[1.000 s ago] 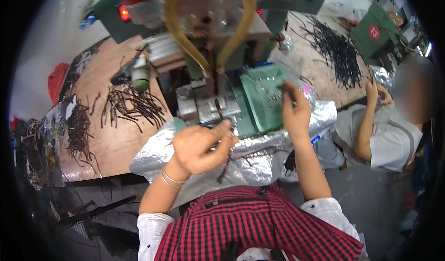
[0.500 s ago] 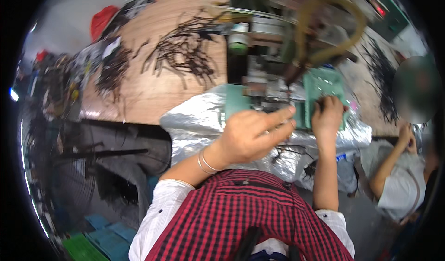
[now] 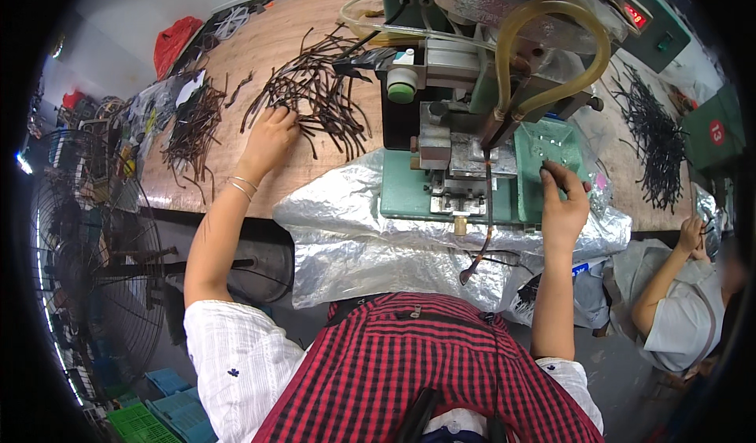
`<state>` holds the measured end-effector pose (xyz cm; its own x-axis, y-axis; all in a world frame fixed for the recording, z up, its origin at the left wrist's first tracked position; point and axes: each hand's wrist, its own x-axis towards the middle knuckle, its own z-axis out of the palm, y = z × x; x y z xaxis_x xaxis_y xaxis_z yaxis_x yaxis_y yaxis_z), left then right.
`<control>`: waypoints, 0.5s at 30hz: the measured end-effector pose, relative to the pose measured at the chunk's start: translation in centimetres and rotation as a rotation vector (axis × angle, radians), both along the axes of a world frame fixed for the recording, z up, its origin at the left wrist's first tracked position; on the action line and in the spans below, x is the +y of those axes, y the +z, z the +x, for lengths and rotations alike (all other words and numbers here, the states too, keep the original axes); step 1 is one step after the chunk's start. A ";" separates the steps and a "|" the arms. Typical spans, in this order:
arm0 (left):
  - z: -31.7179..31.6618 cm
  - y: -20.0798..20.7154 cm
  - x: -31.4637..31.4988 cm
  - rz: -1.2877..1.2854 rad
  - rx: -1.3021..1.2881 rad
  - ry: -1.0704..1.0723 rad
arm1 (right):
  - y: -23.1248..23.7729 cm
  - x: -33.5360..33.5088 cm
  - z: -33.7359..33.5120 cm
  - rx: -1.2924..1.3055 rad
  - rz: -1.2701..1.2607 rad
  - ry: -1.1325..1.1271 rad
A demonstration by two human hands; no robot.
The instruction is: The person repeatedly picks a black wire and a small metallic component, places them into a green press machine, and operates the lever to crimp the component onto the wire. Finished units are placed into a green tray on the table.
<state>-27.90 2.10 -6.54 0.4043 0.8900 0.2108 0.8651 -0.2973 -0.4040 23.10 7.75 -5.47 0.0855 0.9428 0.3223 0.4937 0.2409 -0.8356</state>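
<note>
My left hand [image 3: 272,134] reaches to the near edge of a loose pile of dark brown cables [image 3: 327,100], its fingers curled down onto the cable ends. My right hand [image 3: 565,203] is over the small green tray [image 3: 573,140] at the right of the press, fingers bent together; whatever lies between the fingertips is too small to make out. Tiny light pieces are scattered in that tray. A single dark cable [image 3: 490,207] hangs from the metal mould [image 3: 480,159] of the green bench press [image 3: 405,183], its lower end over the silver foil sheet [image 3: 346,242].
Another cable bundle [image 3: 193,132] lies at the left of the wooden table [image 3: 236,148], and a black one [image 3: 652,144] at the right. A yellowish hose [image 3: 551,10] loops above the press. A fan [image 3: 98,262] stands left; another person's hands [image 3: 693,238] are at the far right.
My left hand has swung from in front of the press out left to the cable pile. The hanging cable at the mould now shows plainly. My right hand stays by the tray, slightly lower.
</note>
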 end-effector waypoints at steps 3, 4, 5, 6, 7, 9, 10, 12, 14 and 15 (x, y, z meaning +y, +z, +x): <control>-1.1 -1.3 1.2 -0.087 0.052 -0.058 | -1.1 -0.8 1.9 -0.139 0.057 -0.054; -1.1 -1.3 1.5 -0.106 0.058 -0.060 | -1.5 -1.2 2.6 -0.183 0.072 -0.081; -0.8 -1.3 1.6 -0.068 0.025 -0.069 | -2.1 -1.6 3.4 -0.234 0.187 -0.101; -0.5 -1.4 1.4 -0.030 -0.008 -0.077 | -2.1 -1.9 4.1 -0.166 0.161 -0.113; 0.6 -1.3 1.5 0.018 -0.156 0.013 | -2.0 -2.3 4.8 -0.094 0.133 -0.139; 3.8 -1.0 1.0 0.132 -0.565 0.119 | -1.0 -3.4 4.9 0.038 0.083 -0.124; 5.3 -1.0 0.5 0.199 -0.828 0.149 | 0.3 -3.6 4.0 0.033 0.106 -0.067; 7.7 -1.3 0.5 0.246 -1.159 0.267 | 3.4 -3.1 1.3 -0.051 0.247 0.087; 10.6 -1.7 1.5 0.409 -1.474 0.192 | 6.0 -1.9 -2.0 -0.002 0.287 0.224; 12.8 -0.3 1.8 0.386 -1.587 0.174 | 6.1 -0.9 -3.3 0.073 0.343 0.255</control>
<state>-15.12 3.88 -6.80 -0.5132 0.6981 0.4992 0.4715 -0.2566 0.8437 19.83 6.80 0.68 -0.1022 0.7763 0.6221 0.3250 0.6171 -0.7166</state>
